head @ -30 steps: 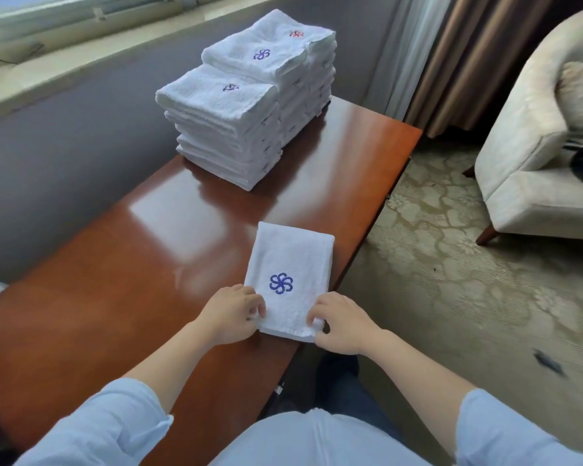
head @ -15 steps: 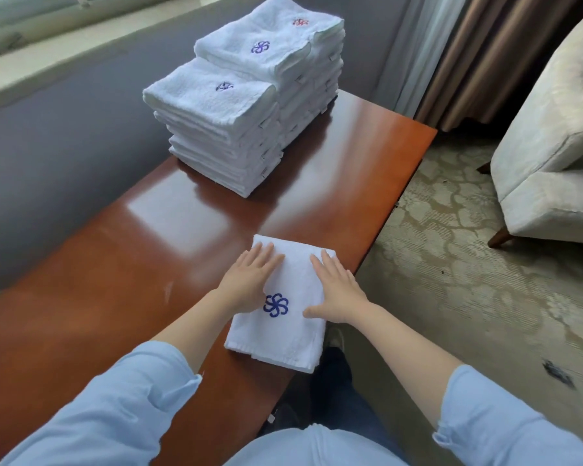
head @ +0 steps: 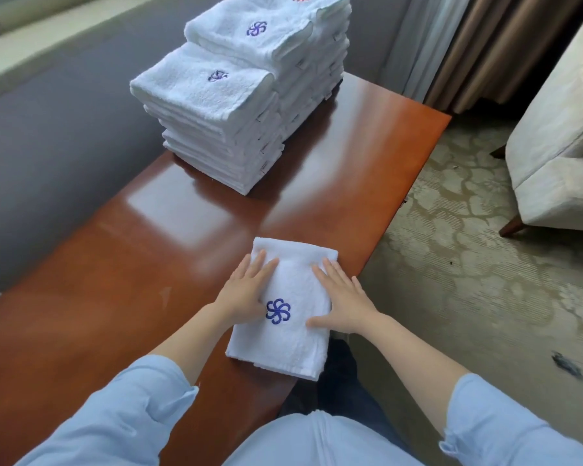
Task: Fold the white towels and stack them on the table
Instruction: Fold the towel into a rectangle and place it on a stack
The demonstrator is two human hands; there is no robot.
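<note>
Both sets of fingers (head: 265, 264) are lying straight and close together, flat on the folded towel (head: 283, 348); nothing is being pinched. The left hand (head: 246, 292) and right hand (head: 345, 299) are flanking the blue emblem (head: 277, 311). A second ago both were pinching the near edge; they are now pressing the top face (smoothing, in my judgement), so the fold is looking complete and only transfer to the stacks (head: 216, 129) is remaining. The towel is lying at the near right edge of the glossy wooden table (head: 182, 264), well apart from the stacks; patterned carpet (head: 451, 280), an armchair (head: 559, 146) and curtains (head: 485, 45) are lying to the right.
</note>
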